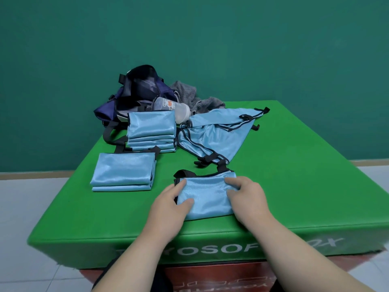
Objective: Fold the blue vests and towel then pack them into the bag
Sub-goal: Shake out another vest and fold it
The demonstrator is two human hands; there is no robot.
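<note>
Left hand (172, 199), right hand (247, 193): both curled round opposite ends of folded vest (207, 199) on green mat (294, 165).

Bright, even, nearly shadowless light; slightly soft focus, wide-angle bowing at edges.
</note>
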